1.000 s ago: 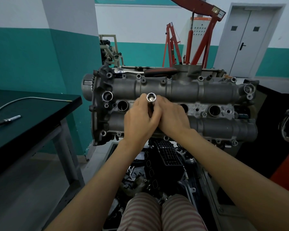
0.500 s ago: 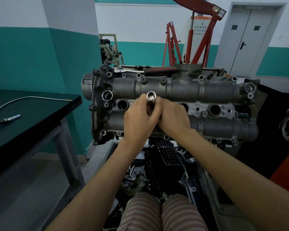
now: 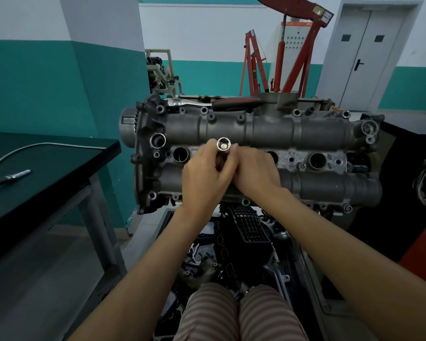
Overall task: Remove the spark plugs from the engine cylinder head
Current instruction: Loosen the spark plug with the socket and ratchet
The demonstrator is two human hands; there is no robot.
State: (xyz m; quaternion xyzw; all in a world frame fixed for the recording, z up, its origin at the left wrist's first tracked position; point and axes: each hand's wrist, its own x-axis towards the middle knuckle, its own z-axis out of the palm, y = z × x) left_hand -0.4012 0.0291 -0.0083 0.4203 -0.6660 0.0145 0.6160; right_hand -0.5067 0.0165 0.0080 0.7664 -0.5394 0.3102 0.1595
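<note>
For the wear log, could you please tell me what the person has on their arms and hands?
Nothing shows on either: the left hand and right hand are bare, without gloves, rings or watch, and both forearms are bare with no sleeves in view.

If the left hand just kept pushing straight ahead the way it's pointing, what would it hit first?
Probably the cylinder head. The left hand already grips the socket just in front of that casting, beside the right hand; the depth between them is unclear.
</note>
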